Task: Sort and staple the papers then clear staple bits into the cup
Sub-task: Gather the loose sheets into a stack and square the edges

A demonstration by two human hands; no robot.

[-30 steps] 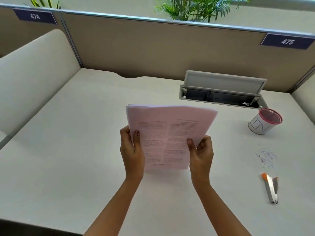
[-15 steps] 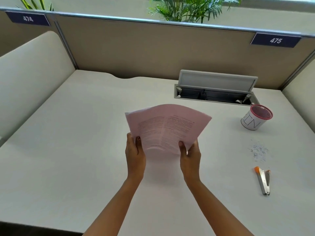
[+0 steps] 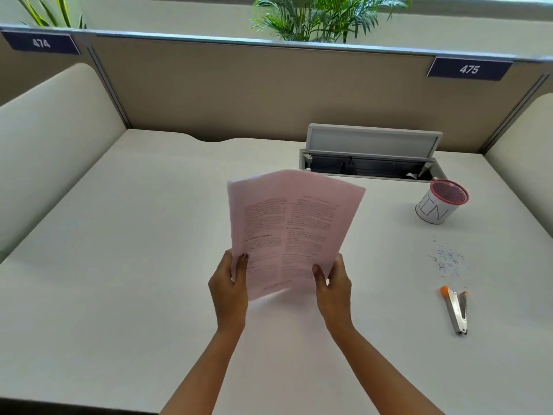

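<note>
Office cubicle, numbered partition label point(image 3: 469, 69), beige divider panels point(image 3: 239, 94), white desk point(image 3: 119, 265), open cable tray point(image 3: 371, 163)

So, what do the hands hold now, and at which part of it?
Both hands hold the pink papers above the desk. The left hand grips the lower left edge and the right hand grips the lower right edge.

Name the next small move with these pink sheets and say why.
Probably tap the pink papers down on the desk to square their edges. Both the left hand and the right hand hold them upright off the surface, the top edges look uneven, and the stapler lies untouched to the right.
</note>
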